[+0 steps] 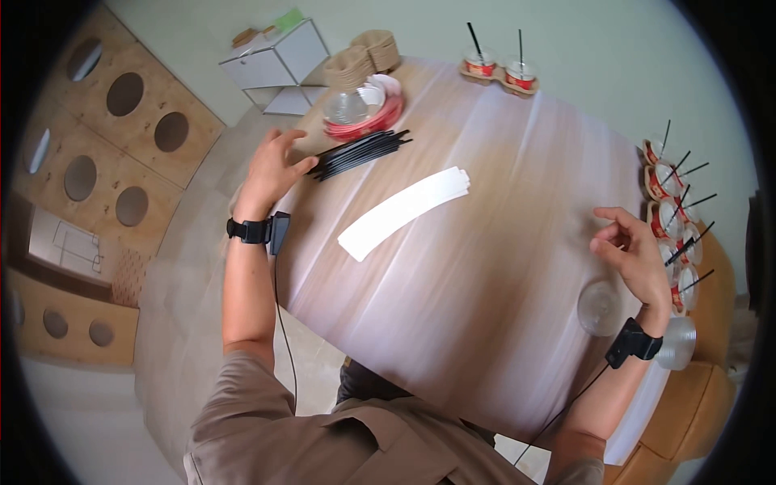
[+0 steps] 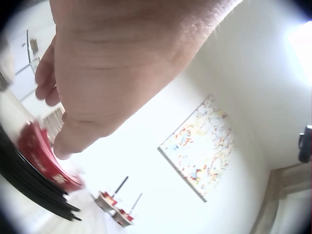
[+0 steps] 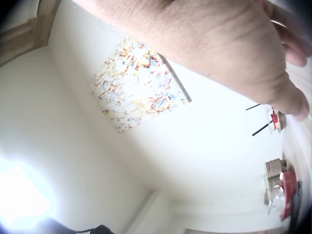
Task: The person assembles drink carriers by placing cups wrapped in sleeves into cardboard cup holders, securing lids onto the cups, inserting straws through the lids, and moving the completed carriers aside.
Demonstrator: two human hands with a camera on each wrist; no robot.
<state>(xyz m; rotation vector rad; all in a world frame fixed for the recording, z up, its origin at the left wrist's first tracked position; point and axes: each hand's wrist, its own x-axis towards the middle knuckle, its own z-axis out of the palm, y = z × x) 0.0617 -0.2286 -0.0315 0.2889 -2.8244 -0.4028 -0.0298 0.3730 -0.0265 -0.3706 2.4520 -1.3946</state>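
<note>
My left hand (image 1: 279, 166) is at the table's left side, fingers spread and thumb tip close beside a pile of black straws (image 1: 360, 153). Nothing shows in its grasp. Behind the straws are curved red pieces (image 1: 368, 129) with a clear plastic item (image 1: 346, 109) and white round pieces among them. My right hand (image 1: 634, 255) hovers over the table's right side with loosely bent fingers, holding nothing. Just below it is a clear round plastic piece (image 1: 600, 307). A fanned stack of white curved strips (image 1: 404, 212) lies mid-table between both hands.
Cardboard cup carriers (image 1: 356, 66) are stacked at the far left corner. Two cups with straws stand in a carrier (image 1: 497, 79) at the back. Several more red-and-clear cups (image 1: 664, 182) line the right edge, near stacked clear plastic pieces (image 1: 677, 343). A brown seat (image 1: 687, 412) adjoins that edge.
</note>
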